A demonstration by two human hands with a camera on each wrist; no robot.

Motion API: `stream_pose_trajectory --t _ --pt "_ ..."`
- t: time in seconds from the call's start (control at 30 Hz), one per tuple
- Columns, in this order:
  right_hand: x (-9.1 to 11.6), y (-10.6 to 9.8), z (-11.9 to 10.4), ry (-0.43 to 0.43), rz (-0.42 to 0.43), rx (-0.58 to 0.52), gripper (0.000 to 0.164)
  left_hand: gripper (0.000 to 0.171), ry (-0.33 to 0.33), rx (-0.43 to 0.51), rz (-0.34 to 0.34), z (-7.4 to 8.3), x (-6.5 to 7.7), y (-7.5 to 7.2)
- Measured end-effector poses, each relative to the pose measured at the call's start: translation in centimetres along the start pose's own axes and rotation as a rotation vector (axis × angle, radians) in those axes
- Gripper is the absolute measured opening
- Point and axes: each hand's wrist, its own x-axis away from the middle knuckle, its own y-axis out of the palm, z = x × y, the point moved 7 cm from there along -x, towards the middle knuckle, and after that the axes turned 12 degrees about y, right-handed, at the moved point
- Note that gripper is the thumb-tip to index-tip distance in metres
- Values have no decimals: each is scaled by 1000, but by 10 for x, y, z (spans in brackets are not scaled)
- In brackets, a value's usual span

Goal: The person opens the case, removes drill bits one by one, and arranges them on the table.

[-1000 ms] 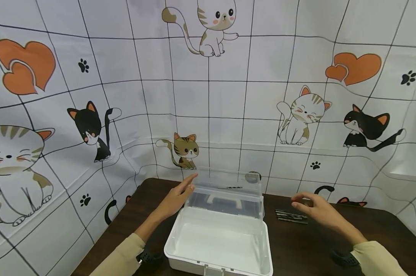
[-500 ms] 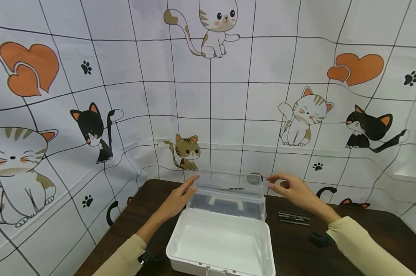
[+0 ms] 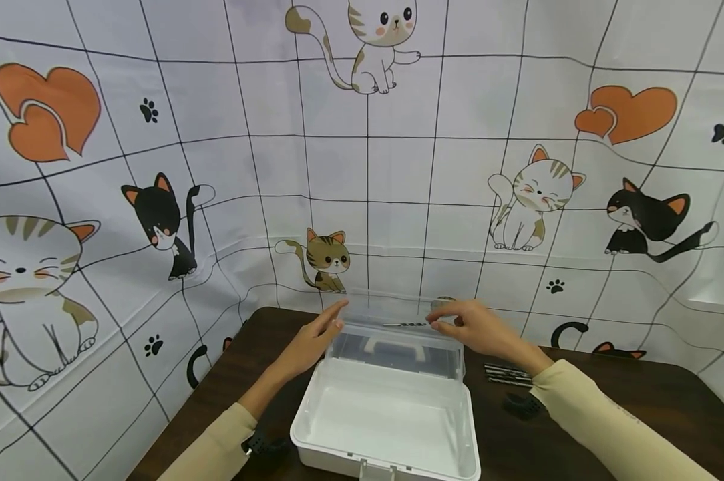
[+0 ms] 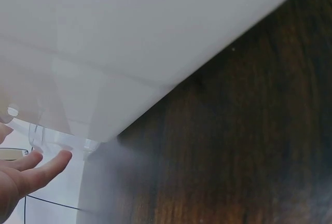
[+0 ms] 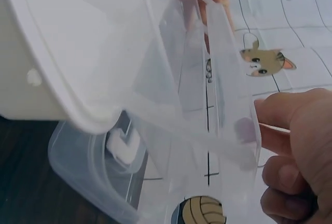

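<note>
A white storage box (image 3: 386, 414) stands with its clear lid (image 3: 392, 351) tipped back. Above the lid is a clear tray (image 3: 380, 307), with one dark twist drill bit (image 3: 405, 325) lying along it. My left hand (image 3: 306, 342) is at the tray's left end, fingers extended; the left wrist view catches only some fingers (image 4: 44, 172) low at the left. Over the tray's right end reaches my right hand (image 3: 485, 329), its fingers slightly bent near the drill bit. In the right wrist view, the right hand (image 5: 306, 136) is at the tray's edge, holding nothing that I can see.
Several more drill bits (image 3: 506, 374) lie on the dark wooden table (image 3: 626, 401) right of the box, partly behind the right forearm. A white sheet (image 3: 392, 167) printed with cats and grid lines hangs behind and along the left. The box's latch (image 3: 377, 470) faces me.
My right hand has moved left, from above the loose drill bits to the tray's right end. The left hand has stayed at the tray's left end.
</note>
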Motion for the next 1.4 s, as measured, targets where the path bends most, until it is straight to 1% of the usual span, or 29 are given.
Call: stream_pose_trajectory --t 0.1,0.23,0.37,0.47,0.63,0.7,0.83,0.93,1.07,1.2,1.3,1.4 --pt "-5 5 -7 -32 -26 44 22 52 2 -2 2 0 0 -1" --pt "-10 10 -12 -41 -60 51 24 51 -7 7 16 -2 0 -1" --pt "-12 12 -13 -33 -65 18 25 51 3 -12 25 -24 -2 1" --pt "-12 13 -15 -47 -38 32 24 51 10 -34 22 -38 -3 1" --pt "-14 15 -23 -117 9 114 21 52 0 -27 17 -39 -2 1" --pt "-15 15 -26 -132 19 147 21 51 -1 -22 17 -39 -2 1" --pt "-18 17 -27 -120 21 218 19 51 -5 -21 19 -39 -1 1" --pt "-20 18 -27 -101 4 244 17 52 -9 -27 17 -38 -1 1" --pt "-20 18 -27 -97 -21 224 14 52 -6 -13 17 -36 -2 1" --pt "-20 18 -24 -94 -38 163 13 52 1 0 20 -36 -2 2" --pt "-20 19 -22 -89 -40 117 13 51 1 -2 14 -36 -2 2" --pt "-20 19 -23 -107 -31 106 12 52 -4 7 11 -37 -2 3"
